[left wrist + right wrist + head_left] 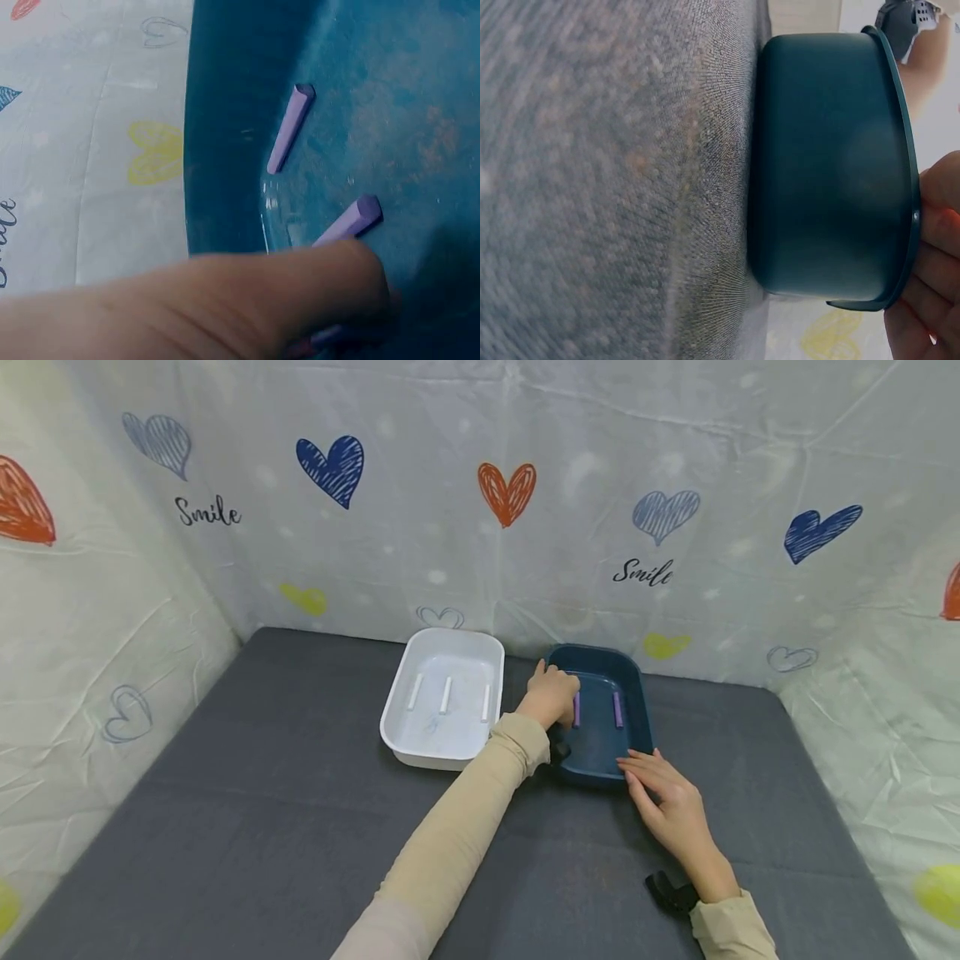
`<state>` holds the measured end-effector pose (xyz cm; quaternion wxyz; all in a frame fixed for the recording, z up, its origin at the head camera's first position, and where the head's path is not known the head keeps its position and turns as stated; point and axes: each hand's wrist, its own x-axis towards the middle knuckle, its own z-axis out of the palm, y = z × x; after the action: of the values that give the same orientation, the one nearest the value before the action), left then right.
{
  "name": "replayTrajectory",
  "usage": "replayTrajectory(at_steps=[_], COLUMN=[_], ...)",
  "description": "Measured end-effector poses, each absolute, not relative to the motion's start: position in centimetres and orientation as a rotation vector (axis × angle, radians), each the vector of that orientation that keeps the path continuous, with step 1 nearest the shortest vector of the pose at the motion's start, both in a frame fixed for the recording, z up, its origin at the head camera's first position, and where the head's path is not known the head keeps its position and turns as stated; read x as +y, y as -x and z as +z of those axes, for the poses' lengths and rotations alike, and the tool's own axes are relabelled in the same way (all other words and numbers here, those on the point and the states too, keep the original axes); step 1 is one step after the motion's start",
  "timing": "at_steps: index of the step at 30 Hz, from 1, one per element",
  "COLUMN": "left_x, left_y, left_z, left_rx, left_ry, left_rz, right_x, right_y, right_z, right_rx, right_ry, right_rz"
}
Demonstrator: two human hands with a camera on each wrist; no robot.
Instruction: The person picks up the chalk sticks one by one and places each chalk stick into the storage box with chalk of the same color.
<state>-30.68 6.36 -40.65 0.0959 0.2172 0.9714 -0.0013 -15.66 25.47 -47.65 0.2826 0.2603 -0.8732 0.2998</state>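
Observation:
My left hand (pixel 551 695) reaches into a dark blue tray (pixel 637 710), its fingers curled low over the bottom. In the left wrist view the fingers pinch a purple chalk stick (pixel 327 336), mostly hidden beneath them. Two more purple chalk sticks lie in the tray: one (pixel 291 129) apart from the hand, the other (pixel 358 216) partly covered by it. At the tray's near right corner, my right hand (pixel 670 806) holds the rim. The right wrist view shows its fingers (pixel 939 274) against the rim, with the tray standing flat on the cloth.
Left of the blue tray stands a white tray (pixel 387 727) with three white chalk sticks (pixel 446 696) spaced apart. A dark grey cloth (pixel 262 827) covers the table. Behind it hangs a pale curtain (pixel 420 552) printed with hearts, close to both trays.

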Motion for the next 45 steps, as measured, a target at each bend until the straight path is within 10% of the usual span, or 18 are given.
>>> replayTrajectory(at_steps=[45], left_x=[6.9], left_y=[31.2], left_z=[-43.4], left_rx=[2.927], left_ry=[-0.619], left_rz=[-0.113], right_x=[25.5], right_y=[16.0], right_z=[-48.2], right_rx=[-2.296], right_ry=[-0.730], right_rz=[0.804])
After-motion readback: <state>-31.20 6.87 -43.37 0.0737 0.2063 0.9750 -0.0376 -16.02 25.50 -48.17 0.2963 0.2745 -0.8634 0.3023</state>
